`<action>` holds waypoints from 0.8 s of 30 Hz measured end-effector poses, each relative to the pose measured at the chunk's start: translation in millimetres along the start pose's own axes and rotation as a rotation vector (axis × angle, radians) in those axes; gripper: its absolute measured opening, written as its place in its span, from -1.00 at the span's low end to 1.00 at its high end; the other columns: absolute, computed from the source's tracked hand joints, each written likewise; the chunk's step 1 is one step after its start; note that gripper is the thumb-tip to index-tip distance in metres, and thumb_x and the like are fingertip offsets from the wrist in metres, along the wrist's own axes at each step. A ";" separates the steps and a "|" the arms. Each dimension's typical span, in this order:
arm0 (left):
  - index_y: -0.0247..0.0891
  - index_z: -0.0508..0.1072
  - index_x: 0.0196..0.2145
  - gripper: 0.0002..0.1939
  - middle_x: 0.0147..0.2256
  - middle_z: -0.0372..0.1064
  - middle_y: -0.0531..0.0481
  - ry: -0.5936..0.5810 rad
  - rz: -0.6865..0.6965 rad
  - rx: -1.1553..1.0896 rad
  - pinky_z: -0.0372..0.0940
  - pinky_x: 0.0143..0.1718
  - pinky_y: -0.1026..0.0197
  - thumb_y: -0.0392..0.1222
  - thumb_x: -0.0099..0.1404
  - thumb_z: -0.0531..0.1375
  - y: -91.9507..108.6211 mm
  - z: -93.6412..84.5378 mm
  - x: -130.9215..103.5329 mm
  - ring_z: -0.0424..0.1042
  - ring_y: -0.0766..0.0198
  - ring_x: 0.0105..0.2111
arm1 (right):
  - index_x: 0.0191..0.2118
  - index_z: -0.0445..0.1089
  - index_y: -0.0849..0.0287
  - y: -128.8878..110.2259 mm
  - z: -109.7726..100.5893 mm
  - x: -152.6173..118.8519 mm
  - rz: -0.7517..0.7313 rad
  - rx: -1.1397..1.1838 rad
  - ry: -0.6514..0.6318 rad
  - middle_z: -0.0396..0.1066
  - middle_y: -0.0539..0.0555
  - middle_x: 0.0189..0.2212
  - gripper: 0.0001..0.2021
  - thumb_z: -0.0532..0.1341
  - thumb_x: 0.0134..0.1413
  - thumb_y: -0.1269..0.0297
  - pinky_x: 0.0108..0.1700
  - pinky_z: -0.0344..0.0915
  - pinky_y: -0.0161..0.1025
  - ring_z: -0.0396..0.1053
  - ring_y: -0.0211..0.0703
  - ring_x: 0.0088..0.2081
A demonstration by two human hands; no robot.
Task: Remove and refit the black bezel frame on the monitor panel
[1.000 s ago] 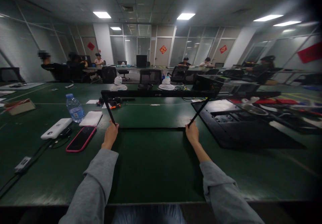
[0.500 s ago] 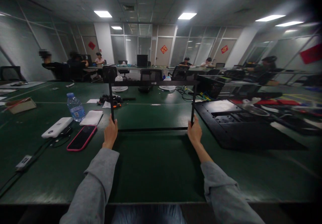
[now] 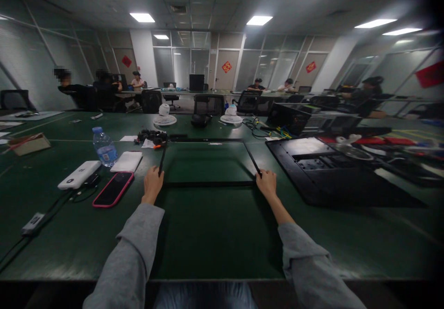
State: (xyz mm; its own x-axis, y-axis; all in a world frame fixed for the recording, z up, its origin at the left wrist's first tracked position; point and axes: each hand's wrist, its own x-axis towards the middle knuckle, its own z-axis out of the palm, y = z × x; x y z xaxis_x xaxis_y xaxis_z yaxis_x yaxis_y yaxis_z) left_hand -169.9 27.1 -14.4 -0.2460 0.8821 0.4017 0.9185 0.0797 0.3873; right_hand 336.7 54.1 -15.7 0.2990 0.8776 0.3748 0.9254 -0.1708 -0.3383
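**Thin black frame held at both near corners**

We see the left hand [image 3: 153, 184] with fingers curled around the near left corner of a thin black rectangular frame [image 3: 209, 184]; the right hand [image 3: 267, 183] grips the near right corner likewise. The frame lies nearly flat on the smooth green table [image 3: 215, 235]. Left: a pink-edged phone [image 3: 113, 189], white power bank [image 3: 79, 175], plastic water bottle [image 3: 104, 147]. Right: a flat black panel [image 3: 333, 179].

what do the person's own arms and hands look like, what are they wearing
Both arms wear loose grey long sleeves of soft cloth, creased and bunched near the wrists. The left hand and right hand are bare: no gloves, and no rings or watch that can be made out.
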 end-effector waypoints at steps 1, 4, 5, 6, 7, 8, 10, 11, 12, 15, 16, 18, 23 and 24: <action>-0.35 0.53 0.17 -0.59 0.24 0.40 -0.37 -0.012 -0.008 0.005 0.33 0.26 -0.12 -0.15 0.51 0.07 0.3 -0.3 -0.1 0.40 -0.12 0.25 | 0.18 0.52 0.37 -0.2 -0.1 -0.3 0.012 -0.008 -0.018 0.43 0.42 0.03 -0.53 0.06 0.34 0.27 0.16 0.24 0.03 0.28 0.21 0.10; -0.34 0.54 0.17 -0.58 0.26 0.40 -0.35 -0.038 -0.021 0.014 0.32 0.28 -0.12 -0.15 0.51 0.08 1.4 -1.8 0.0 0.38 -0.11 0.27 | 0.21 0.52 0.33 -0.8 -0.7 -0.4 0.046 -0.013 -0.061 0.39 0.41 0.08 -0.52 0.06 0.35 0.26 0.18 0.25 0.04 0.26 0.23 0.14; -0.34 0.54 0.16 -0.59 0.26 0.39 -0.35 -0.046 -0.021 0.017 0.31 0.28 -0.11 -0.14 0.50 0.08 1.7 -2.3 0.0 0.37 -0.11 0.27 | 0.22 0.52 0.33 -0.8 -0.9 -0.2 0.053 -0.012 -0.070 0.38 0.41 0.08 -0.52 0.07 0.35 0.25 0.18 0.25 0.04 0.26 0.23 0.14; -0.33 0.55 0.15 -0.59 0.27 0.39 -0.34 -0.054 -0.022 0.020 0.31 0.28 -0.11 -0.14 0.50 0.08 2.0 -2.8 0.1 0.37 -0.12 0.27 | 0.22 0.52 0.32 -0.7 -1.0 0.1 0.060 -0.014 -0.079 0.37 0.41 0.09 -0.52 0.07 0.35 0.25 0.19 0.25 0.05 0.26 0.23 0.15; -0.33 0.56 0.14 -0.60 0.27 0.39 -0.34 -0.062 -0.025 0.025 0.31 0.27 -0.12 -0.13 0.50 0.09 2.2 -3.2 0.1 0.36 -0.12 0.28 | 0.22 0.53 0.32 -0.5 -1.0 0.5 0.066 -0.017 -0.088 0.37 0.41 0.09 -0.53 0.08 0.35 0.26 0.19 0.25 0.05 0.26 0.24 0.15; -0.31 0.57 0.12 -0.61 0.27 0.39 -0.33 -0.069 -0.029 0.032 0.31 0.27 -0.12 -0.12 0.50 0.10 2.3 -3.5 0.1 0.36 -0.13 0.28 | 0.21 0.53 0.31 -0.3 -1.0 0.8 0.068 -0.020 -0.096 0.36 0.41 0.10 -0.54 0.09 0.35 0.26 0.20 0.25 0.06 0.26 0.24 0.16; -0.28 0.59 0.09 -0.63 0.28 0.38 -0.30 -0.080 -0.035 0.044 0.32 0.26 -0.13 -0.11 0.49 0.11 2.3 -3.7 0.1 0.36 -0.14 0.27 | 0.22 0.53 0.30 0.4 -0.5 1.3 0.074 -0.026 -0.114 0.35 0.41 0.12 -0.54 0.10 0.35 0.26 0.20 0.26 0.07 0.26 0.25 0.18; -0.28 0.60 0.07 -0.64 0.28 0.38 -0.29 -0.084 -0.036 0.046 0.32 0.25 -0.13 -0.11 0.49 0.12 2.1 -3.6 0.1 0.36 -0.14 0.27 | 0.22 0.53 0.29 0.9 -0.1 1.4 0.077 -0.029 -0.120 0.35 0.40 0.13 -0.54 0.10 0.35 0.26 0.21 0.25 0.07 0.25 0.25 0.19; -0.27 0.61 0.07 -0.64 0.28 0.38 -0.29 -0.085 -0.036 0.046 0.32 0.24 -0.14 -0.11 0.49 0.12 1.7 -3.4 0.3 0.36 -0.14 0.26 | 0.24 0.52 0.29 1.3 0.4 1.6 0.079 -0.030 -0.124 0.34 0.40 0.15 -0.53 0.10 0.36 0.25 0.23 0.24 0.07 0.25 0.25 0.21; -0.29 0.61 0.07 -0.64 0.28 0.39 -0.31 -0.083 -0.038 0.032 0.32 0.24 -0.13 -0.12 0.48 0.14 0.3 -1.9 1.0 0.36 -0.13 0.26 | 0.25 0.51 0.32 3.2 2.4 2.3 0.090 -0.027 -0.131 0.33 0.40 0.17 -0.52 0.09 0.37 0.24 0.26 0.22 0.07 0.23 0.26 0.23; -0.29 0.61 0.07 -0.64 0.27 0.39 -0.31 -0.082 -0.042 0.026 0.31 0.25 -0.12 -0.12 0.48 0.14 -0.3 -1.2 1.2 0.36 -0.12 0.26 | 0.26 0.50 0.32 4.1 3.1 2.7 0.090 -0.022 -0.131 0.32 0.40 0.18 -0.52 0.09 0.37 0.24 0.26 0.22 0.07 0.23 0.26 0.24; -0.28 0.60 0.08 -0.64 0.27 0.40 -0.29 -0.080 -0.052 0.014 0.30 0.26 -0.11 -0.11 0.47 0.16 -1.3 0.1 1.8 0.36 -0.10 0.26 | 0.25 0.51 0.31 5.9 4.6 3.5 0.087 -0.010 -0.130 0.32 0.39 0.18 -0.52 0.10 0.36 0.24 0.26 0.22 0.07 0.22 0.26 0.24; -0.30 0.57 0.15 -0.60 0.24 0.43 -0.30 -0.036 -0.044 -0.039 0.28 0.28 -0.11 -0.12 0.50 0.10 -2.5 0.8 1.7 0.37 -0.09 0.24 | 0.25 0.51 0.24 7.6 6.4 3.5 0.087 0.048 -0.125 0.34 0.35 0.17 -0.52 0.11 0.35 0.18 0.26 0.21 0.12 0.20 0.25 0.24; -0.31 0.56 0.16 -0.59 0.23 0.43 -0.30 -0.018 -0.044 -0.051 0.27 0.28 -0.11 -0.13 0.51 0.08 -2.0 0.0 1.0 0.37 -0.09 0.24 | 0.26 0.50 0.23 7.5 6.0 3.3 0.092 0.070 -0.123 0.34 0.34 0.17 -0.51 0.10 0.35 0.17 0.27 0.20 0.14 0.19 0.26 0.25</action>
State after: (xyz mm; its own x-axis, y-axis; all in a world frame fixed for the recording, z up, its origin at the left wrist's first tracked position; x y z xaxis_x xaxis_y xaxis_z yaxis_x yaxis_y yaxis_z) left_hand -172.0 27.9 -14.9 -0.2802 0.8864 0.3686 0.8896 0.0955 0.4465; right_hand 343.2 58.4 -22.1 0.3470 0.9087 0.2321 0.8757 -0.2253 -0.4270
